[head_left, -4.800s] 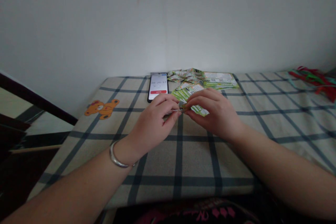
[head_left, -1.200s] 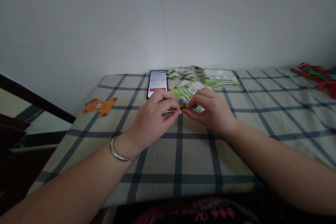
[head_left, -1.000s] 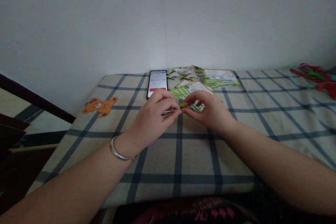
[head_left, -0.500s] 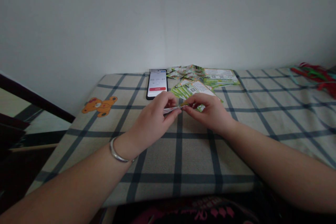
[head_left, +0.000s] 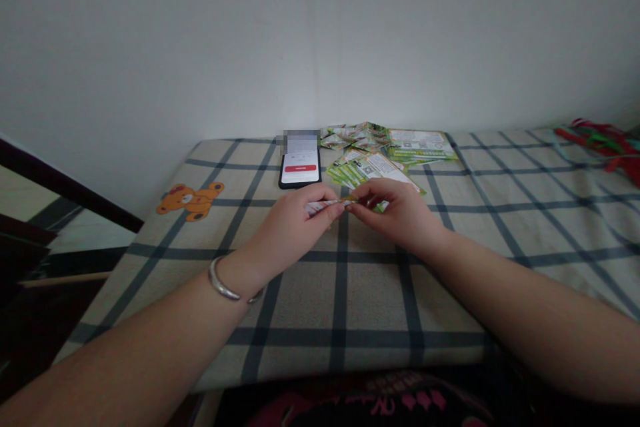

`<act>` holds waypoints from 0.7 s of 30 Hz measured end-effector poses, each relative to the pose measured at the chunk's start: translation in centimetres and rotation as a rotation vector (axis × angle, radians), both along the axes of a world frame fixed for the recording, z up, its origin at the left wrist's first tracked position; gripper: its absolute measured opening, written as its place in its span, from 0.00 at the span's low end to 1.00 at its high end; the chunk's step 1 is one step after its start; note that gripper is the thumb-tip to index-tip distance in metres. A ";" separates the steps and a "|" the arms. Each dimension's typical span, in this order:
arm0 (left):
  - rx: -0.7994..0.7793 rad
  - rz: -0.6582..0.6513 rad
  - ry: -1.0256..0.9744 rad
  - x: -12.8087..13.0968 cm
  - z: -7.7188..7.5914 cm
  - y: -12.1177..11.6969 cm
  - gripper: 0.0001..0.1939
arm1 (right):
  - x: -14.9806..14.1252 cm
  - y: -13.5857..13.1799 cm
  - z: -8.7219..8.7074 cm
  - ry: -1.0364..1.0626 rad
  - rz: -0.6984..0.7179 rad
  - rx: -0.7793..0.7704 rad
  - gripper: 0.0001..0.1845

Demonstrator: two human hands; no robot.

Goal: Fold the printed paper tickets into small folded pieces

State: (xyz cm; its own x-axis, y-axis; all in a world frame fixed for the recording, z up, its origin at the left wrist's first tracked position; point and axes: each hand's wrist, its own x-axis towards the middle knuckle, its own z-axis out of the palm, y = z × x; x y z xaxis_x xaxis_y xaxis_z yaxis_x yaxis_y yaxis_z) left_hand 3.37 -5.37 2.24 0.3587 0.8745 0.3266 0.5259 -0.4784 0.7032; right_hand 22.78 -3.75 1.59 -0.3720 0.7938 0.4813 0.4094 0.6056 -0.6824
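1. Pale wall stands behind a table spread with a checked cloth, whose far side reaches up to it
2. Left hand is nearly closed, thumb and fingers pinching a narrow folded paper just above the cloth, in the middle of the view
3. Right hand is also drawn narrow, thumb and fingertips gripping the same paper at its right end, so that the two hands almost meet
4. Fingers cover much of that paper; its print and the exact way it is folded are hard to make out
5. Just beyond the hands lies a fan of green and white cards, its near part hidden behind the right hand
6. Behind the fan sit folded pieces and, to their right, a stack of cards
7. Left of these lies a phone, the top of its screen blurred into blocks
8. Farther left, a flat orange bear lies near the table's slanting left edge; well off to the right, a red and green bundle is cut off by the frame
9. Open cloth runs between the forearms to the near edge, where dark clothing begins, and also stretches right of the stack toward the bundle
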 end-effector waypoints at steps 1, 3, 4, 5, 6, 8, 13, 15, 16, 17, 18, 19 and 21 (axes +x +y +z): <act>-0.057 -0.012 -0.042 0.0 0.1 0.0 0.11 | -0.1 0.0 0.0 0.027 0.007 -0.050 0.06; -0.154 -0.036 -0.113 0.1 0.1 0.1 0.11 | -0.3 0.0 -0.1 0.092 0.034 -0.139 0.07; -0.182 -0.042 -0.134 0.1 0.1 0.2 0.10 | -0.3 0.0 -0.2 0.128 0.051 -0.176 0.07; -0.191 -0.043 -0.138 0.1 0.1 0.2 0.10 | -0.4 0.1 -0.3 0.161 0.066 -0.207 0.07; -0.180 -0.033 -0.123 0.1 0.1 0.2 0.10 | -0.4 0.1 -0.4 0.183 0.077 -0.231 0.07; -0.109 0.005 -0.048 0.1 0.0 0.1 0.10 | -0.4 0.3 -0.5 0.183 0.076 -0.256 0.07; 0.122 0.094 0.112 0.0 -0.4 -0.3 0.05 | -0.1 0.5 -0.4 0.094 0.023 -0.250 0.06; 0.172 0.088 0.131 0.0 -0.4 -0.3 0.05 | -0.1 0.3 -0.2 0.080 0.022 -0.234 0.07; 0.188 0.079 0.137 0.0 -0.3 -0.3 0.05 | -0.2 0.2 -0.2 0.078 0.022 -0.222 0.07; 0.200 0.072 0.140 0.0 -0.2 -0.2 0.06 | -0.2 0.1 -0.1 0.082 0.021 -0.211 0.07; 0.211 0.066 0.142 0.0 -0.2 -0.2 0.06 | -0.3 0.1 -0.1 0.089 0.022 -0.202 0.07; 0.219 0.063 0.142 -0.1 -0.1 -0.2 0.06 | -0.3 0.1 -0.1 0.099 0.023 -0.196 0.07; 0.242 0.061 0.138 -0.1 0.1 -0.1 0.06 | -0.3 0.1 -0.1 0.124 0.043 -0.208 0.07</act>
